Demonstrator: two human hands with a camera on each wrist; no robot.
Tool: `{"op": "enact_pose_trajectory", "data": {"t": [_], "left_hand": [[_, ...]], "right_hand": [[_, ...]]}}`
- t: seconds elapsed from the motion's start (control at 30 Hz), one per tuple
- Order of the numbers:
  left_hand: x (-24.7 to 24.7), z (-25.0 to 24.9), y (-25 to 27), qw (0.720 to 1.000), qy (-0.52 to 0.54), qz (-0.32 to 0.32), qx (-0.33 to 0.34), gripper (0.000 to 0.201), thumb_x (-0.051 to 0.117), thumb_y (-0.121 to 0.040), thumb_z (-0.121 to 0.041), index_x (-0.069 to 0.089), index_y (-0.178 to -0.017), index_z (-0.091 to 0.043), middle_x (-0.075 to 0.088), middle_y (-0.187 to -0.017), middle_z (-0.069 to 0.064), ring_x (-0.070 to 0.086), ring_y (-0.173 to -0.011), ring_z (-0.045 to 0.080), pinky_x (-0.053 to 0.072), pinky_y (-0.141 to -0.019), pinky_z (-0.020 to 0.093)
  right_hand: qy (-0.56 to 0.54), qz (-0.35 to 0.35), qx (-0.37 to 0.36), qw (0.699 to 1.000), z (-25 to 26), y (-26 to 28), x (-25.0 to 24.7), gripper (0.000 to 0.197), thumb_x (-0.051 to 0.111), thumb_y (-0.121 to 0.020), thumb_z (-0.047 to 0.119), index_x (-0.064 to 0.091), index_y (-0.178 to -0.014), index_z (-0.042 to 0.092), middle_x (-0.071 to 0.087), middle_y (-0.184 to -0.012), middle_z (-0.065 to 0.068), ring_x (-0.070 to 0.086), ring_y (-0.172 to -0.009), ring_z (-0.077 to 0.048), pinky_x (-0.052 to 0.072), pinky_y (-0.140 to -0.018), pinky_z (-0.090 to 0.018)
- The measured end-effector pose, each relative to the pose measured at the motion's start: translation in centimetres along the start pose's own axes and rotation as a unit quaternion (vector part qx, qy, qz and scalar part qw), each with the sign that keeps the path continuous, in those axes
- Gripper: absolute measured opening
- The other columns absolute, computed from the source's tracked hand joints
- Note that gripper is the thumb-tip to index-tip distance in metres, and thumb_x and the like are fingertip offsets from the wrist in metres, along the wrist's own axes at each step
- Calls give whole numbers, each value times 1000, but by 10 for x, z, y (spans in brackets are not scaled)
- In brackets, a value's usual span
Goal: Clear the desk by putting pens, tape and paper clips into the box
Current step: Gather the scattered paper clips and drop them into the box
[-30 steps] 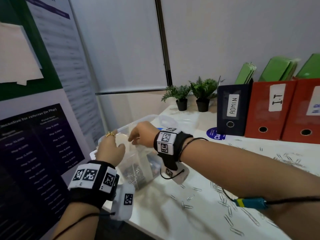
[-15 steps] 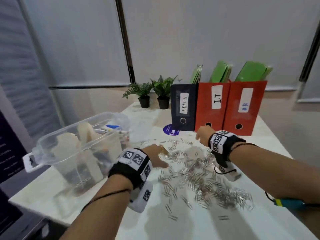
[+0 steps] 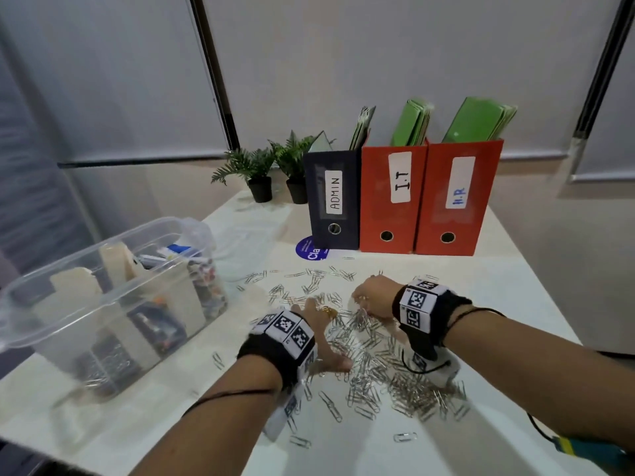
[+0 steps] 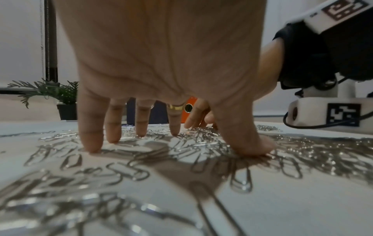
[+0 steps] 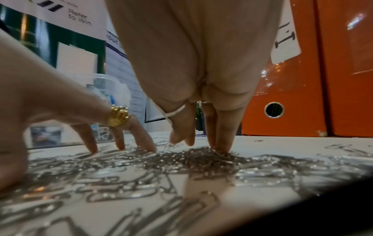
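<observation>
1. Comparing with half a second back: both hands have dropped lower onto the paper clips (image 3: 371,359); the left hand (image 3: 323,334) sat at the near-left edge of the scatter before, the right hand (image 3: 372,300) was up near the binders, and now both sit in the middle of the pile, close together.
2. A full second back both hands were over the box (image 3: 103,304) at the left; now they are well apart from it.
3. Left hand: palm down, fingers (image 4: 90,127) spread, straight, tips touching the desk (image 3: 446,276) among the clips; thumb planted on the clips at the near right side.
4. Right hand: fingers (image 5: 222,132) point down, mostly pressed together in pairs, tips dug into the densest heap of clips; nothing pinched that I can see.
5. Clips lie flat on the desk, under and around both hands, thickest between them and to the near right, thinner toward the far side.
6. Box: clear plastic, open, left side of the desk, holds pens, tape rolls and some clips at the bottom.
7. Far side: dark ADMIN binder (image 3: 333,201), two orange file boxes (image 3: 426,201), two small potted plants (image 3: 271,170) far left of them.
</observation>
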State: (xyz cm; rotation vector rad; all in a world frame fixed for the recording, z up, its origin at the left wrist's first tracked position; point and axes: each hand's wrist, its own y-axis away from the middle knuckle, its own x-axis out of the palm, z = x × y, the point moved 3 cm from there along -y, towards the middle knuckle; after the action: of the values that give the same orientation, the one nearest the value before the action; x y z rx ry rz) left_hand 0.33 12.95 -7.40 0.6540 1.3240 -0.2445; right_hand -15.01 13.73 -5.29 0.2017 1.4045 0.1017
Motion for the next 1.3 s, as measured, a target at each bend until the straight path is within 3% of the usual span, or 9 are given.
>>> {"op": "enact_pose_trajectory", "data": {"t": [0.17,0.3,0.43,0.53,0.67,0.97,1.1,1.17,1.3], "left_hand": [[-5,-8,-3,999,33,-27,-20,95,62,-57,-77,35,-138,-35,33,-141,-1,39,-128,26,43,-98,49],[-9,-23,-14,996,78,-31,-27,66,73,-74,-45,49,-130,-18,42,-131,7,48,-119,27,45,-98,42],[-21,-33,-23,997,60,-39,-4,37,58,-90,-13,54,-126,-5,53,-129,14,53,-119,27,45,-100,32],[-26,-34,-24,997,55,-50,-3,32,45,-93,-1,56,-123,-1,57,-127,16,51,-121,29,43,-99,32],[-26,-34,-28,997,59,-40,-4,29,44,-94,-1,57,-120,3,57,-126,18,51,-121,29,42,-98,31],[-27,-39,-28,993,91,-69,3,28,44,-93,-7,64,-112,-1,63,-117,14,58,-110,28,47,-93,32],[-17,-52,-17,989,114,-93,29,34,59,-80,-38,65,-105,-16,64,-106,6,63,-91,24,54,-79,36],[-16,-57,-11,991,80,-103,13,44,64,-71,-51,61,-104,-22,55,-104,2,59,-90,23,51,-72,32],[-20,-65,-21,999,28,-44,2,50,67,-83,-32,52,-124,-8,45,-127,12,57,-109,28,49,-93,36]], "right_hand": [[26,21,-43,999,8,10,4,5,65,-85,11,65,-83,16,58,-102,-7,53,-99,-21,40,-79,-27],[15,2,-51,999,6,13,3,30,64,-84,7,66,-114,10,66,-116,-6,59,-109,-21,45,-88,-25],[22,-17,-47,999,5,16,3,31,66,-84,12,66,-115,16,64,-117,-4,60,-106,-20,47,-81,-26],[27,-28,-45,998,6,16,5,34,62,-87,13,60,-121,13,60,-123,-7,55,-114,-22,44,-90,-29],[58,-30,-41,997,8,11,11,34,54,-90,5,56,-124,2,58,-125,-15,54,-117,-27,45,-98,-32],[27,-35,-46,998,3,9,9,32,56,-86,-2,67,-114,7,66,-117,-10,61,-108,-24,47,-92,-26],[50,-42,-40,997,1,12,9,27,61,-83,2,70,-107,7,70,-107,-12,64,-98,-26,49,-85,-27],[42,-36,-37,998,-3,12,7,28,59,-83,0,70,-108,6,69,-107,-12,64,-99,-28,49,-84,-27],[26,-34,-29,999,-10,11,6,33,61,-82,-1,68,-112,10,68,-114,-9,63,-104,-24,50,-88,-27]]}}
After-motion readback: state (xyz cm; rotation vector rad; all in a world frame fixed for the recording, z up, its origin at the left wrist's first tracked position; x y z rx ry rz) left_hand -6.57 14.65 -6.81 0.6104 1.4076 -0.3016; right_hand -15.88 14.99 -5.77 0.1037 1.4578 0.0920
